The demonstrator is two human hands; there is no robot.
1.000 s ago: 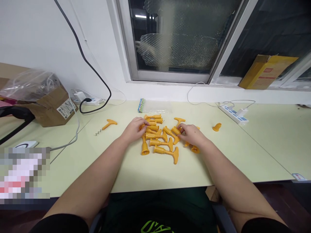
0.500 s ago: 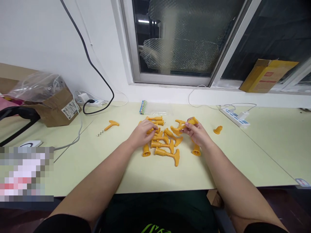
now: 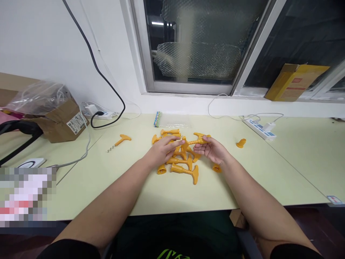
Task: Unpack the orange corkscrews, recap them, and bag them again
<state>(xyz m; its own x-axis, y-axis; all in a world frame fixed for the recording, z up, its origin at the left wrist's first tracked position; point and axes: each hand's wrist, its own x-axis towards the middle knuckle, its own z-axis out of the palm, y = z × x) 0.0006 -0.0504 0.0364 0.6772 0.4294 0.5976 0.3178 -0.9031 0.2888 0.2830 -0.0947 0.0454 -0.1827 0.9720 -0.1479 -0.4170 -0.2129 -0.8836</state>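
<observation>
Corkscrew (image 3: 193, 142) over the pile (image 3: 181, 169): right hand (image 3: 214, 149) pinches it. Left hand (image 3: 161, 150), fingers spread, has reached its handle (image 3: 184, 145); both now work one piece.

White wall (image 3: 54, 43) along the rear, continuing as a low band beneath the glazing. At centre, sliding window (image 3: 215, 21) in a grey metal frame (image 3: 188, 87), with bubble wrap (image 3: 201, 59) across the lower part of the dark glass; to the right, a second dark pane (image 3: 304, 39) beyond a pale upright. Upper left of the glazing: narrow bright light strip (image 3: 161, 24), whether reflected or beyond the glass not distinguishable. Against the wall, long pale yellow-green table (image 3: 269, 187) with straight seams (image 3: 296, 167) at left and right. Below its front edge, at right: dark reddish surface (image 3: 304, 226), in shadow. Tabletop lighting fairly even.
</observation>
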